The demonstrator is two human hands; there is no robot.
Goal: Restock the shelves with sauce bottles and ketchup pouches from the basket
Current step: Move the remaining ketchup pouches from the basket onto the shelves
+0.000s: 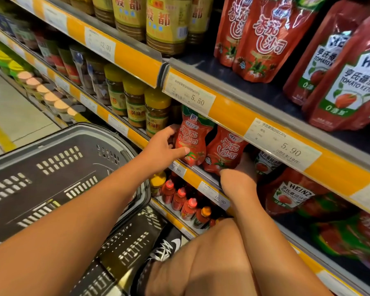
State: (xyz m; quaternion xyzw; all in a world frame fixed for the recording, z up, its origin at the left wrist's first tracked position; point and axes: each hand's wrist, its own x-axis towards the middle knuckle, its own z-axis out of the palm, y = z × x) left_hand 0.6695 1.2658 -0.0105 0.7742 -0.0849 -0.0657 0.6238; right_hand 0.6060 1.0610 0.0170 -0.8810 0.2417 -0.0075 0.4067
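Observation:
On the middle shelf, under the yellow price rail, two red ketchup pouches stand upright. My left hand grips the left ketchup pouch at its left side, thumb across its front. My right hand reaches into the shelf behind the right ketchup pouch; its fingers are hidden, so its hold cannot be made out. The dark grey basket sits at lower left, and nothing shows inside it from here.
Heinz ketchup pouches lie further right on the same shelf. More pouches stand on the shelf above. Yellow-capped spice jars are left of my left hand. Red sauce bottles fill the lower shelf. My knee and shoe are below.

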